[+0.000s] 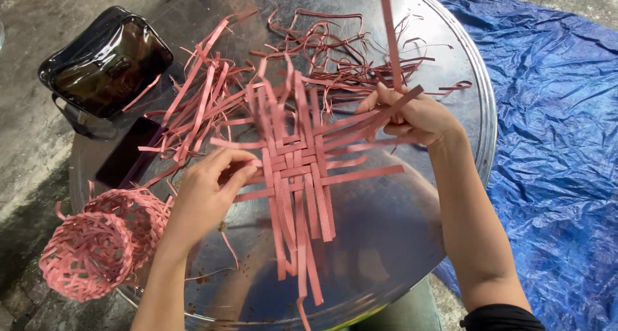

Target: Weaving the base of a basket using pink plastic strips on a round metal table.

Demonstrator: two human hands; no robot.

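Pink strips hide part of your right hand (415,115), closed on several strip ends. Your left hand (209,186) presses the woven mat (299,160), flat mid-tray (386,241); its fingertips are covered. Mat: pink, loose ends splayed.

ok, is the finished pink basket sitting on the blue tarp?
No. The pink basket sits at the left edge of the round metal tray, while the blue tarp lies on the right.
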